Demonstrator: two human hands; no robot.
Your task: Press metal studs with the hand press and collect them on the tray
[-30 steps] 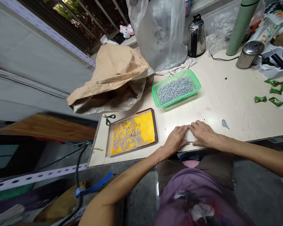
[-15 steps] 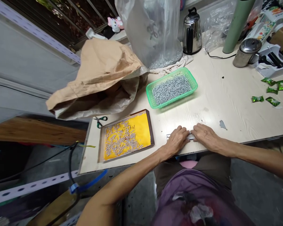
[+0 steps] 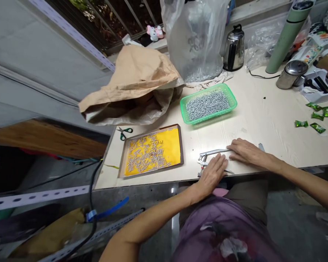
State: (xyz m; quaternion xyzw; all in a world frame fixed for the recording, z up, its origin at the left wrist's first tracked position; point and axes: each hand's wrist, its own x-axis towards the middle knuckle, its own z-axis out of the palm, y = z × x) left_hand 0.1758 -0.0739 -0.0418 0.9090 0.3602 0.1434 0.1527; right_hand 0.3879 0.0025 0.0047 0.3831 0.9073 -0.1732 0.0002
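Beneath the green basket (image 3: 232, 99) stretches a pale table (image 3: 284, 142), the broadest thing around. Left of the basket slumps a big brown paper sack (image 3: 142, 72), its mouth gaping toward the near edge. Behind the basket stands a cloudy plastic bag (image 3: 196, 43) with small metal pieces at its bottom. Nearer the person than the basket, and to its left, a shallow tray (image 3: 171, 142) with a yellow base holds scattered metal pins (image 3: 153, 156). Back and to the basket's right are a tall green bottle (image 3: 288, 42) and a steel kettle (image 3: 234, 49).

On the basket's near side are both hands, apart from each other. The left hand (image 3: 213, 171) lies palm down over the lower part of a metal hand tool (image 3: 214, 151) with a spring; the right hand (image 3: 246, 151) has its fingertips at the end of the upper lever. Whether either grips, I cannot tell.

Right of the basket sits a steel mug (image 3: 291, 74); beyond the tray, left of the basket, scissors (image 3: 124, 131); far right of it, green-wrapped sweets (image 3: 317, 127).
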